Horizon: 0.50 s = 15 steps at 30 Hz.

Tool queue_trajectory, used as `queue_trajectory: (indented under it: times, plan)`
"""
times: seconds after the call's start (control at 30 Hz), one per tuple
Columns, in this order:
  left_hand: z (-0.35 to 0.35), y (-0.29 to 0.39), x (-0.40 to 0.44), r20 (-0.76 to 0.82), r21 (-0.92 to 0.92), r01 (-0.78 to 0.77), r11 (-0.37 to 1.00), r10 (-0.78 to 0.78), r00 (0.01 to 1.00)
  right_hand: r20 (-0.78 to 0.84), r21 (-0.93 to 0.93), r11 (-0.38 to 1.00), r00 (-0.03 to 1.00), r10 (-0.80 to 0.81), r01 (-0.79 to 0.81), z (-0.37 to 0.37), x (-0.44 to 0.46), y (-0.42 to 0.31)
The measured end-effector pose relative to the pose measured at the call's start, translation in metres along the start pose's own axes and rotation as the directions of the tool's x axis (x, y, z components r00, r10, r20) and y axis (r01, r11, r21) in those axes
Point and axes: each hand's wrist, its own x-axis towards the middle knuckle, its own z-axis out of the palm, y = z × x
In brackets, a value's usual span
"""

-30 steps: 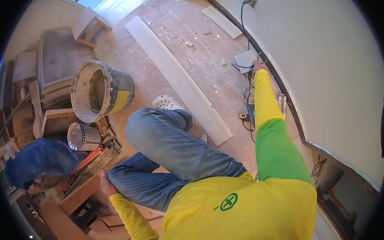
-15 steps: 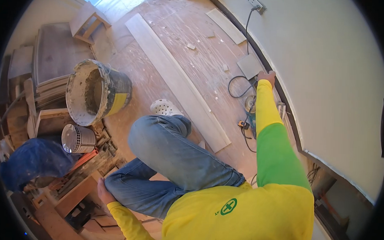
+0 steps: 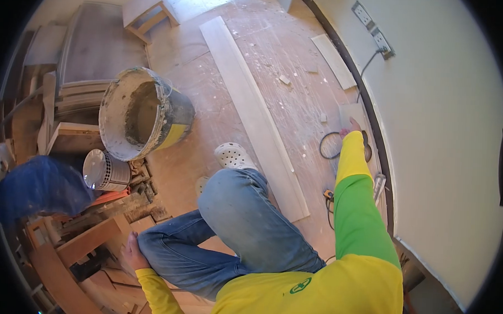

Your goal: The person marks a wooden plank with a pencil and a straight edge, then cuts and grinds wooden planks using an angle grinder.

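Note:
My right hand (image 3: 352, 126) reaches forward along the wall, at the near edge of a pale flat board piece (image 3: 351, 110). Its fingers are small and blurred, so its grip is unclear. Just right of my yellow cuff, a dark round part (image 3: 367, 146) shows, partly covered by the forearm. A looped black cord (image 3: 321, 147) lies left of that wrist. My left hand (image 3: 133, 253) lies against the side of my bent knee, fingers apart, holding nothing. Past my white clog (image 3: 235, 155), a long pale plank (image 3: 253, 113) stretches across the floor.
On the left stand a mortar-crusted bucket (image 3: 172, 118), a paint tin (image 3: 115, 173), a blue plastic bag (image 3: 42, 188) and stacked wood panels (image 3: 103, 44). A small wooden stool (image 3: 151, 12) is farther back. Wall sockets (image 3: 372, 28) hold a plug; offcuts (image 3: 284, 79) dot the floor.
The view has shifted, so the scene sits lower and farther right. My right hand has moved left along the board piece's near edge; the grinder seen left of my forearm is now mostly hidden.

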Motion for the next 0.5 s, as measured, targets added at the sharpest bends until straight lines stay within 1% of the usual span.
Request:
queue_trajectory:
  times: [0.03,0.1,0.17,0.23,0.27,0.33,0.4,0.43,0.5]
  plan:
    - [0.001,-0.001,0.001,-0.018,-0.008,0.001,1.000,-0.001,1.000,-0.058,-0.087,0.989,0.990,-0.126,0.121,0.010,-0.028,-0.002]
    - [0.000,-0.003,0.000,-0.011,-0.014,0.021,1.000,-0.021,1.000,-0.092,-0.132,0.976,0.978,-0.188,0.175,0.012,-0.026,0.002]
    - [0.000,0.002,-0.001,-0.012,0.042,0.035,0.998,-0.035,0.999,-0.075,-0.103,0.977,0.977,-0.197,0.189,0.003,-0.008,0.003]
    - [-0.002,-0.003,0.000,-0.035,0.111,0.013,0.994,-0.010,0.999,-0.032,-0.066,0.980,0.981,-0.192,0.190,-0.006,0.011,0.003]
    - [0.001,0.003,-0.001,-0.021,0.122,-0.049,0.991,0.052,0.998,-0.012,-0.057,0.982,0.983,-0.182,0.181,0.000,0.014,0.003]
    - [0.002,0.004,-0.002,-0.033,0.162,-0.053,0.985,0.059,0.998,0.009,-0.034,0.986,0.987,-0.163,0.163,0.004,0.021,0.000]
    - [0.010,0.018,-0.007,-0.095,0.112,0.032,0.993,-0.021,0.995,0.007,-0.023,0.988,0.988,-0.154,0.154,0.001,0.026,-0.005]
    - [0.009,0.020,-0.009,-0.135,0.117,0.050,0.992,-0.034,0.990,0.001,-0.016,0.988,0.988,-0.151,0.151,0.002,0.028,-0.007]
    - [0.010,0.017,-0.010,-0.109,0.089,0.048,0.995,-0.038,0.993,-0.010,-0.006,0.989,0.989,-0.146,0.146,0.000,0.028,-0.010]
